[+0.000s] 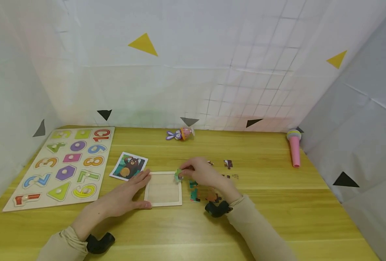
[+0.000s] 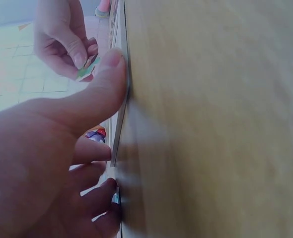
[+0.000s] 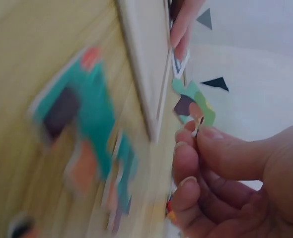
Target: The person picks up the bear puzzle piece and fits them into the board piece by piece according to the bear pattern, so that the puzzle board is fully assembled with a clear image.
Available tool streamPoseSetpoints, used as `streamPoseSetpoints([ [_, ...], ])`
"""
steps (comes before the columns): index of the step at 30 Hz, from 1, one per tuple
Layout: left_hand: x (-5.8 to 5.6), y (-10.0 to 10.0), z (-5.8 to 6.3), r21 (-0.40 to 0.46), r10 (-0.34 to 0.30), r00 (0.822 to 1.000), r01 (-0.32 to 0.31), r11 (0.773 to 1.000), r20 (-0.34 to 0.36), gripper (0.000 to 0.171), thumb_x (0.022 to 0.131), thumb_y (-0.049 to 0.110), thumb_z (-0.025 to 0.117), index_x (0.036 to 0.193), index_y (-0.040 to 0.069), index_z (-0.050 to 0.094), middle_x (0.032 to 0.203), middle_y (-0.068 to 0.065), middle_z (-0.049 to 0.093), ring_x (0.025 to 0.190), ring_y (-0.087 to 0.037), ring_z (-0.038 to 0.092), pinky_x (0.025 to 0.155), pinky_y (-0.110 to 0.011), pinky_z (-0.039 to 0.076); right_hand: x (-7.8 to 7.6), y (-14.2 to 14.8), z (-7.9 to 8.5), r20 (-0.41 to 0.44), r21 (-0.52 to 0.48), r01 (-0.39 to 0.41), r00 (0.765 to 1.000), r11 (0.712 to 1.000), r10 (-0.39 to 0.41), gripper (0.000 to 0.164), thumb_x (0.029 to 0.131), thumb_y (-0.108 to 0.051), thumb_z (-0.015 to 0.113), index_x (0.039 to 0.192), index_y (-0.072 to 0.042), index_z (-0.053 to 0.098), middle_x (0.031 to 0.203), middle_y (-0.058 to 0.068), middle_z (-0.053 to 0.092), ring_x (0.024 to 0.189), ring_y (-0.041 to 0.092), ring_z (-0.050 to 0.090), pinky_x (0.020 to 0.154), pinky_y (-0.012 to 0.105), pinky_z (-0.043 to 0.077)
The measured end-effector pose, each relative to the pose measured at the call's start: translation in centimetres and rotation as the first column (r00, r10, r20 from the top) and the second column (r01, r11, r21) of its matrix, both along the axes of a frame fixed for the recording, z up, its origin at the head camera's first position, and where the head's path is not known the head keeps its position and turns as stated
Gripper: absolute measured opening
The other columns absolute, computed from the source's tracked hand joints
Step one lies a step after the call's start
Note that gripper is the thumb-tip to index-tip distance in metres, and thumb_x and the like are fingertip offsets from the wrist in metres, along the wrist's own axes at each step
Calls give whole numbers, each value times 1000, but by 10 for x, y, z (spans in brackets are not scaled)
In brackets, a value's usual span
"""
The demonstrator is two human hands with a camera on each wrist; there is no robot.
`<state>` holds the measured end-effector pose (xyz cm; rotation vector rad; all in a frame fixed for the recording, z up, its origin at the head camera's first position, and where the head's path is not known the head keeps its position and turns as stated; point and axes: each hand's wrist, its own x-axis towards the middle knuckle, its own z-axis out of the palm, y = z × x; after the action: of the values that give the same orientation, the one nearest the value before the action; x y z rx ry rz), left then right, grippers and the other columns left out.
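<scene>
My right hand (image 1: pixel 201 172) pinches a green jigsaw puzzle piece (image 1: pixel 178 175) over the upper right corner of a square wooden frame (image 1: pixel 163 204). In the right wrist view the puzzle piece (image 3: pixel 202 101) also shows teal, dark and tan patches between thumb and fingertips. My left hand (image 1: pixel 121 199) spreads along the frame's left side, thumb at the lower left corner and fingers by the upper left one. In the left wrist view its thumb (image 2: pixel 104 87) rests on the frame's edge. Several teal and brown puzzle pieces (image 1: pixel 194 195) lie right of the frame, partly hidden under my right hand.
A picture card of a bear (image 1: pixel 127 166) lies behind my left hand. At the left is a wooden number and shape board (image 1: pixel 106 145). A rabbit figure (image 1: pixel 180 134) lies at the back, and a pink toy microphone (image 1: pixel 295 148) at the far right.
</scene>
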<state>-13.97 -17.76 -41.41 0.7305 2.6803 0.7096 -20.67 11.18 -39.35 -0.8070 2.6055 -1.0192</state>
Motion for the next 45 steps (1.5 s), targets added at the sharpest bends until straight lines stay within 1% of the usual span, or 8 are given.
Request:
streamPoseSetpoints([
  [9, 0, 0, 0, 1, -1, 1000, 1, 1000, 3, 94, 89, 58, 65, 156, 1, 29, 166, -15, 17, 152, -39, 16, 117, -60, 25, 3, -23, -1, 50, -12, 4, 999, 1000, -3, 18, 98, -5, 61, 109, -2, 76, 97, 8, 75, 76, 12, 65, 65, 22, 51],
  [12, 0, 0, 1, -2, 1, 1000, -1, 1000, 2, 94, 89, 57, 65, 156, 1, 29, 166, -16, 16, 152, -40, 18, 117, -60, 26, 3, -27, -1, 58, -5, 20, 998, 1000, -19, 17, 98, -6, 62, 106, -3, 77, 93, 6, 75, 72, 11, 62, 62, 21, 49],
  [16, 0, 1, 2, -3, 1, 1000, -1, 1000, 2, 94, 89, 57, 65, 156, 1, 29, 166, -16, 16, 151, -40, 18, 116, -59, 28, 3, -36, -1, 37, 36, 41, 998, 999, -42, 14, 97, -9, 64, 102, -7, 77, 91, 2, 74, 72, 9, 58, 64, 22, 48],
  [20, 0, 1, 2, -1, -3, 1000, 3, 1000, 2, 94, 89, 57, 66, 156, 1, 30, 166, -15, 18, 152, -39, 17, 117, -59, 26, 4, -46, -1, 2, 68, 55, 998, 996, -56, 10, 95, -11, 68, 97, -9, 77, 88, 0, 73, 75, 9, 59, 68, 24, 49],
  [26, 0, 0, 1, 12, -5, 1000, 5, 1000, -8, 94, 89, 56, 66, 156, 1, 30, 166, -16, 19, 152, -38, 18, 117, -59, 26, 5, -58, 0, -47, 81, 83, 996, 993, -79, 7, 91, -11, 72, 94, -9, 78, 79, -1, 70, 70, 9, 56, 64, 22, 45],
  [31, -1, -1, 0, 6, -6, 1000, 6, 1000, -1, 94, 89, 57, 65, 157, 2, 29, 166, -15, 19, 152, -38, 18, 118, -58, 26, 7, -65, -2, -47, 77, 116, 992, 990, -113, 8, 90, -12, 75, 96, -8, 77, 78, 1, 69, 71, 11, 56, 64, 24, 44],
  [37, -1, -1, 1, 4, -5, 1000, 5, 1000, 8, 95, 89, 58, 64, 157, 3, 29, 166, -14, 18, 152, -37, 17, 118, -59, 25, 8, -71, -10, -44, 61, 134, 990, 989, -132, 8, 88, -14, 77, 89, -8, 72, 75, -1, 64, 67, 11, 53, 62, 24, 42],
  [45, 0, 0, 1, 13, -5, 1000, 5, 1000, 8, 94, 89, 57, 65, 157, 3, 30, 166, -14, 19, 152, -38, 17, 118, -59, 24, 9, -79, -12, -56, 75, 109, 993, 991, -105, 9, 89, -15, 77, 87, -8, 70, 76, -1, 58, 67, 10, 48, 60, 22, 38],
])
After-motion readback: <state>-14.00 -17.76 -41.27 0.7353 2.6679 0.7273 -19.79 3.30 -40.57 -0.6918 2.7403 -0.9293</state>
